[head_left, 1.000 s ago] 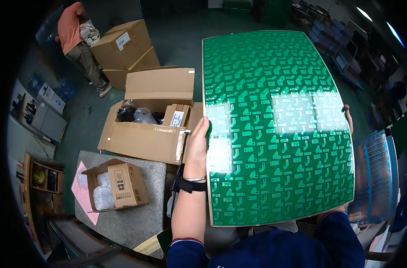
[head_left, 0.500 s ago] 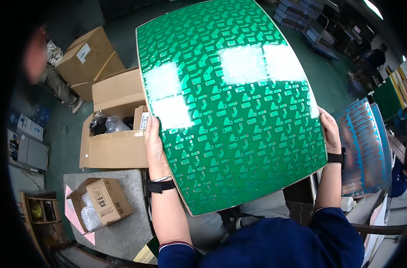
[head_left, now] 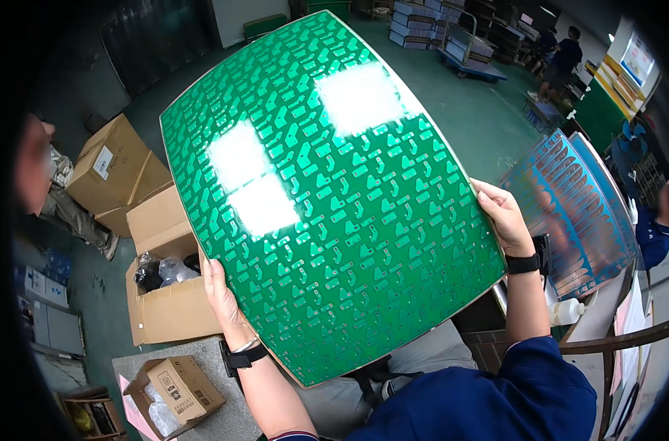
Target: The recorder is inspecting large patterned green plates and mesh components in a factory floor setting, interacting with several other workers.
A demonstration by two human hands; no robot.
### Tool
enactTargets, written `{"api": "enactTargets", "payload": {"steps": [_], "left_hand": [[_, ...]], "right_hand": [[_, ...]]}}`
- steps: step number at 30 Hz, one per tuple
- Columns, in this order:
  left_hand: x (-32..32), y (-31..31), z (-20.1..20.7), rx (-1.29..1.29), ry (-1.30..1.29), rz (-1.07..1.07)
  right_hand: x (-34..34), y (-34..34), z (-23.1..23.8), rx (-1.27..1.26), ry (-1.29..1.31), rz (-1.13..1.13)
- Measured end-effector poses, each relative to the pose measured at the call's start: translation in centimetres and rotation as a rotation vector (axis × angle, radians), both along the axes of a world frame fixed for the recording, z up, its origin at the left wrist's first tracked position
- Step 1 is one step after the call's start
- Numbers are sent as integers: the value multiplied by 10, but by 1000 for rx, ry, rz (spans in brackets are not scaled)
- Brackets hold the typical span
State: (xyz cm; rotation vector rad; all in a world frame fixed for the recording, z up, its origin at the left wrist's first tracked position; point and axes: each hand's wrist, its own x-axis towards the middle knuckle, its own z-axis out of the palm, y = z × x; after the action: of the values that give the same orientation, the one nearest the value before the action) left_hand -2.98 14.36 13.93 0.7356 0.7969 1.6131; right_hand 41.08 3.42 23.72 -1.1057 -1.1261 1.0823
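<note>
Green workshop floor, open cardboard box (head_left: 169, 309) beside left hand (head_left: 223, 294). Both hands, right hand (head_left: 505, 217) too, grip green patterned panel (head_left: 327, 198) edges.

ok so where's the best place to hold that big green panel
By its two long side edges, one hand from each side, as it is held now. The green panel is wide, thin and flat, tilted up toward the camera. The left hand grips the lower left edge and the right hand the right edge, fingers at the rim, likely keeping the patterned face untouched and the sheet from flexing.
</note>
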Motion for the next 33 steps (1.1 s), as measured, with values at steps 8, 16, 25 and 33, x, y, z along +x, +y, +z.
{"api": "enactTargets", "payload": {"steps": [8,16,25,33], "left_hand": [[3,1,-6,148,284,155],[7,-10,6,203,446,229],[13,-11,7,187,489,334],[13,-8,7,200,492,375]], "right_hand": [[9,-5,-20,-14,-52,-37],[6,-1,-47,3,53,-83],[9,-2,-67,27,135,-101],[8,-8,-54,-2,163,-19]]}}
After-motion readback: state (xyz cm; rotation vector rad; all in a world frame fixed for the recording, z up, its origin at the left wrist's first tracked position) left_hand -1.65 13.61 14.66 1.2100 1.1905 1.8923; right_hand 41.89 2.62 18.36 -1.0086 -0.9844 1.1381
